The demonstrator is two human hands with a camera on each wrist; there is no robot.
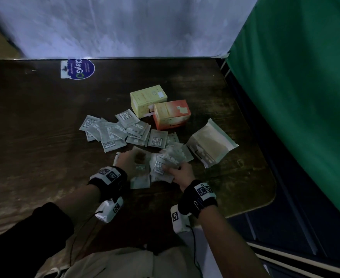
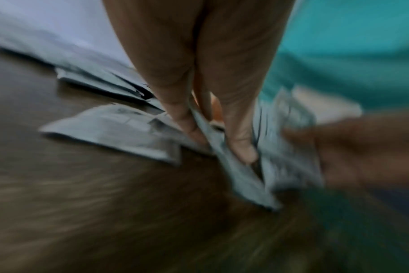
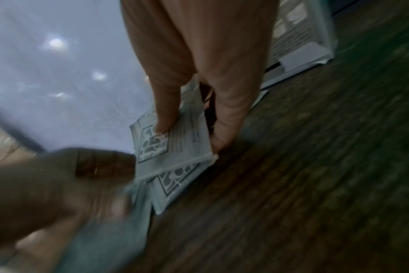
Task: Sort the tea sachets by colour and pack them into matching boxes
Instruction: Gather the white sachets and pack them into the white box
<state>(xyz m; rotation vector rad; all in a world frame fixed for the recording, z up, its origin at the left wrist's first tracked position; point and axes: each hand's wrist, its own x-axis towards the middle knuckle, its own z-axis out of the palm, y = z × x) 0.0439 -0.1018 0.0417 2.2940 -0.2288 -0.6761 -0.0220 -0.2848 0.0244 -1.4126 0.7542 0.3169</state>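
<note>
Grey-white paper tea sachets (image 1: 125, 129) lie scattered on the dark wood surface (image 1: 34, 127), most in a loose heap just beyond both hands, several overlapping. Right hand (image 1: 180, 172) pinches a small stack of sachets (image 3: 175, 142) between thumb and fingers, printed squares facing up; more sachets lie under it on the surface. Left hand (image 1: 130, 162) sits just left of the right hand, fingers (image 2: 243, 147) pointing down into the sachets, a crumpled sachet (image 2: 234, 166) caught between two of them; view blurred, grip looks like a pinch. Hands nearly touching over the near end of the pile. Beyond the hands, past the heap: yellow box (image 1: 148, 98) and orange box (image 1: 171, 114), side by side and touching, orange one nearer the right hand. To the right of the right hand, a larger pale pouch (image 1: 212, 145) lies flat, close to the sachets. Far beyond the left hand, a round blue sticker (image 1: 81, 68) at the surface's back edge. Green curtain (image 1: 305, 97) on the right side, pale wall (image 1: 125, 27) behind. Both wrists wear black straps with marker tags.
</note>
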